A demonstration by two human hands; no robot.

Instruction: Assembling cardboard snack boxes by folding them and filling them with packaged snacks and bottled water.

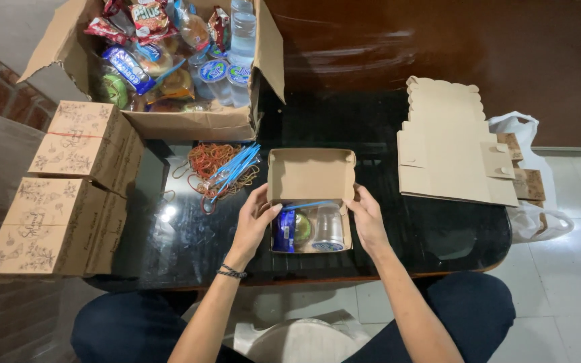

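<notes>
I could not read the snacks in the big carton (169,124); its top was cut off by the frame's edge.

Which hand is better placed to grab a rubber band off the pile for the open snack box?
Left, probably. The left hand rests on the left wall of the open box, and the rubber band pile lies just up and left of it. The right hand holds the opposite wall, with the box between it and the pile.
</notes>
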